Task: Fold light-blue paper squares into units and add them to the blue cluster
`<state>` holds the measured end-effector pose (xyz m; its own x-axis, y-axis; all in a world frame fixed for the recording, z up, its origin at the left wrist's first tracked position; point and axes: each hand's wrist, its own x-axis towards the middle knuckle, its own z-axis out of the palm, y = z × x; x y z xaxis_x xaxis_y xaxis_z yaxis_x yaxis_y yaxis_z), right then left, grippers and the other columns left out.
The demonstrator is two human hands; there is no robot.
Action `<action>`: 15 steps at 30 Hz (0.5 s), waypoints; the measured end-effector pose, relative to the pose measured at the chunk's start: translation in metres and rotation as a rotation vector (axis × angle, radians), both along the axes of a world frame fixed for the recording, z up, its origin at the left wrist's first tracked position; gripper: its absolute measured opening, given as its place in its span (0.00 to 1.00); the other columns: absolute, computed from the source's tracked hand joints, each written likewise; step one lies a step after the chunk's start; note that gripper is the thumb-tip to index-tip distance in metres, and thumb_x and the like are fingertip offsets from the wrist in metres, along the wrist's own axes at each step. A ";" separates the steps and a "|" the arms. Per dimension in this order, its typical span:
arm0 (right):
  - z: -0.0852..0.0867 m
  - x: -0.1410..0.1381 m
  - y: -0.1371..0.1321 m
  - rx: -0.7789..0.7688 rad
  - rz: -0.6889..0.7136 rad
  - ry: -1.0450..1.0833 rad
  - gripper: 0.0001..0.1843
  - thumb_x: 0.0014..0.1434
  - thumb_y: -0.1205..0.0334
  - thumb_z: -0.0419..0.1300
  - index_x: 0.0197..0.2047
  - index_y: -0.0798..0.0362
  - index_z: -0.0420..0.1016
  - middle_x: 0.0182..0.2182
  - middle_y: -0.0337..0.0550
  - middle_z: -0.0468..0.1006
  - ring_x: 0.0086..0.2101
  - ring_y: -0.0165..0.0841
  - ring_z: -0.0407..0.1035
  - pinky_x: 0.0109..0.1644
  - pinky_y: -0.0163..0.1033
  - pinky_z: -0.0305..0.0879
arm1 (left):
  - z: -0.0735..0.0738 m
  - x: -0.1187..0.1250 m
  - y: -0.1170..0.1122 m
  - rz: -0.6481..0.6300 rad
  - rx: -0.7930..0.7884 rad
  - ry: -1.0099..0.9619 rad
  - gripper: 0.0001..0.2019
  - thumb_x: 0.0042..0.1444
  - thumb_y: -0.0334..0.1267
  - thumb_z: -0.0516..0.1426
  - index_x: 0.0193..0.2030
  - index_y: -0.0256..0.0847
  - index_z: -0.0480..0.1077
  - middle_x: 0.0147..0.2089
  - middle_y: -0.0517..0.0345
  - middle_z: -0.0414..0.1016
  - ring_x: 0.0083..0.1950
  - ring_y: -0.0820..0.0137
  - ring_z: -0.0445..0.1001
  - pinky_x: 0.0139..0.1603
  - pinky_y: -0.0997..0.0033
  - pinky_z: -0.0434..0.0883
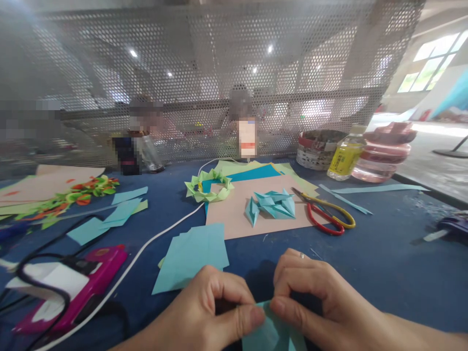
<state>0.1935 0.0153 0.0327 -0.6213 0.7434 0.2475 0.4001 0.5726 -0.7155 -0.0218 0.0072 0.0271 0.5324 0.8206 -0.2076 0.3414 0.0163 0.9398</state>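
At the bottom centre, a light blue sheet of paper (268,331) is pinched between both my hands, its lower part cut off by the picture's edge. My left hand (226,307) grips its upper left edge with thumb and fingers. Close beside it, my right hand (310,287), with a ring on one finger, pinches the top edge. A stack of light blue paper squares (193,256) lies just beyond my left hand. Farther off, several folded light blue paper pieces (274,202) rest on a pale pink sheet (234,229).
Scissors (327,214) with red and yellow handles lie right of the folded pieces. A green folded-paper ring (208,186) sits behind. A white cable (146,248) crosses near a magenta power strip (106,273). A yellow-labelled bottle (345,156) and pink jug (382,153) stand back right.
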 end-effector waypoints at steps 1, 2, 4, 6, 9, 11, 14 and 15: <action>0.000 0.000 0.000 -0.003 -0.006 -0.009 0.16 0.65 0.65 0.58 0.25 0.51 0.65 0.26 0.34 0.71 0.29 0.28 0.66 0.34 0.33 0.63 | 0.000 0.000 0.000 -0.005 0.000 -0.008 0.18 0.56 0.47 0.61 0.22 0.37 0.72 0.25 0.62 0.65 0.29 0.74 0.62 0.29 0.74 0.57; 0.000 0.000 -0.001 -0.003 -0.013 -0.013 0.16 0.65 0.65 0.58 0.25 0.51 0.64 0.25 0.34 0.71 0.29 0.28 0.66 0.33 0.33 0.62 | -0.001 0.000 0.001 -0.007 -0.002 -0.012 0.17 0.56 0.47 0.61 0.22 0.36 0.72 0.25 0.62 0.66 0.29 0.75 0.63 0.29 0.75 0.58; 0.000 0.000 -0.001 0.002 -0.041 -0.013 0.16 0.64 0.65 0.59 0.24 0.51 0.64 0.25 0.34 0.71 0.28 0.28 0.65 0.32 0.33 0.61 | -0.001 0.001 0.001 0.008 -0.036 -0.002 0.17 0.56 0.47 0.61 0.23 0.36 0.73 0.26 0.62 0.68 0.28 0.75 0.64 0.29 0.76 0.59; -0.001 0.000 0.001 0.005 -0.073 -0.014 0.16 0.64 0.65 0.59 0.24 0.51 0.63 0.24 0.34 0.70 0.28 0.28 0.64 0.31 0.33 0.60 | -0.001 0.002 0.001 0.049 -0.088 0.001 0.18 0.55 0.50 0.61 0.26 0.36 0.73 0.26 0.62 0.68 0.27 0.75 0.65 0.29 0.77 0.61; -0.001 0.000 0.003 0.013 -0.090 -0.016 0.16 0.65 0.64 0.59 0.24 0.51 0.64 0.24 0.34 0.70 0.28 0.29 0.64 0.31 0.34 0.61 | -0.001 0.001 0.000 0.089 -0.092 0.030 0.20 0.56 0.54 0.59 0.25 0.37 0.69 0.24 0.64 0.65 0.27 0.75 0.64 0.28 0.77 0.61; -0.001 0.000 0.004 0.021 -0.081 -0.014 0.16 0.66 0.63 0.58 0.25 0.51 0.65 0.25 0.34 0.70 0.28 0.29 0.65 0.31 0.34 0.61 | -0.001 0.000 0.000 0.077 -0.056 0.071 0.22 0.58 0.56 0.57 0.24 0.38 0.66 0.23 0.64 0.61 0.27 0.75 0.62 0.28 0.76 0.59; -0.002 0.001 0.004 0.019 -0.079 -0.020 0.14 0.67 0.63 0.56 0.27 0.50 0.66 0.27 0.35 0.71 0.30 0.29 0.66 0.31 0.33 0.62 | -0.001 -0.001 0.000 0.060 -0.034 0.100 0.23 0.60 0.57 0.54 0.25 0.39 0.66 0.23 0.64 0.62 0.27 0.74 0.63 0.28 0.75 0.60; -0.003 0.002 0.004 0.023 -0.095 -0.020 0.11 0.67 0.64 0.56 0.30 0.50 0.67 0.29 0.35 0.72 0.31 0.29 0.67 0.32 0.33 0.64 | 0.000 -0.001 0.000 0.068 -0.036 0.104 0.23 0.60 0.58 0.53 0.26 0.39 0.66 0.23 0.64 0.63 0.27 0.74 0.64 0.28 0.75 0.60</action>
